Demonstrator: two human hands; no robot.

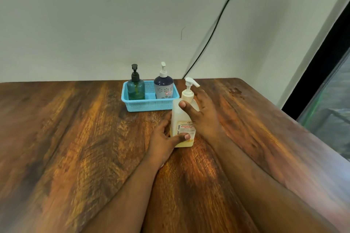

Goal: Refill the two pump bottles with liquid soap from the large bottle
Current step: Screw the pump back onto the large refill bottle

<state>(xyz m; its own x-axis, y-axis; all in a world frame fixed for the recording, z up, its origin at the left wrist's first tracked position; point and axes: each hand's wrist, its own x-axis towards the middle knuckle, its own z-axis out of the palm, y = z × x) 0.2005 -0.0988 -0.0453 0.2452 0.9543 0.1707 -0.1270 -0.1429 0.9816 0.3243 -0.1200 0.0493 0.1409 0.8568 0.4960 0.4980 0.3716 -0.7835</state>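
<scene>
Head view
Bottles, total: three, all upright, each with its pump head fitted.
Large bottle [184, 119]: one; pale translucent body, white pump, printed label facing the camera, yellowish liquid low in the body. It stands on the tabletop [75, 138] just in front of the basket's front right corner, toward the far edge and right of centre.
Pump bottles: two, both inside the basket.
Green pump bottle [135, 89]: one; see-through green body, black pump, at the left end of the basket.
White-and-navy pump bottle [163, 87]: one; flower pattern, white pump, small red-edged sticker, at the right end of the basket. A gap separates it from the green one.
Basket [149, 105]: one; light blue perforated plastic, rectangular, set near the far edge of the tabletop.
Hands: two, both bare, both on the large bottle.
Left hand [162, 142]: wrapped round the lower body, thumb across the label, fingers behind the bottle and hidden.
Right hand [203, 117]: fingers spread; thumb pressed on the bottle's shoulder, the rest reaching behind the neck below the pump.
Obstructions: the right hand covers the bottle's right side and part of the label; the basket wall hides both pump bottles' bases.
Surroundings: one dark cable [217, 24] runs down the pale wall [94, 24] to the far edge; a dark-framed window [325, 89] stands beyond the right edge.
</scene>
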